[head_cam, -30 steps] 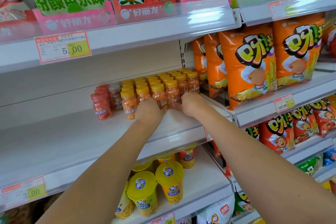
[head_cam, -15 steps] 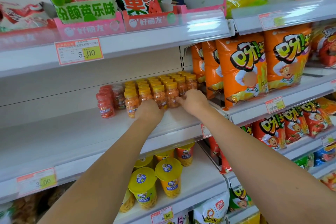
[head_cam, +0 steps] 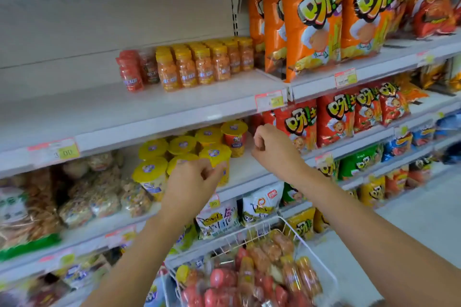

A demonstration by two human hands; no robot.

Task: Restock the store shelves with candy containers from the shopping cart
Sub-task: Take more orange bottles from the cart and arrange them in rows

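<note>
Candy containers (head_cam: 189,67): row shelved; left hand (head_cam: 192,182), right hand (head_cam: 270,146) withdrawn toward cart (head_cam: 262,228), fingers (head_cam: 210,172) loosely curled, empty; next load due.

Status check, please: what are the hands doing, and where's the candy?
Left hand and right hand empty, fingers loosely curled. Candy bottles in rows on the shelf; more in the wire cart below. Nothing between hands and cart.
</note>
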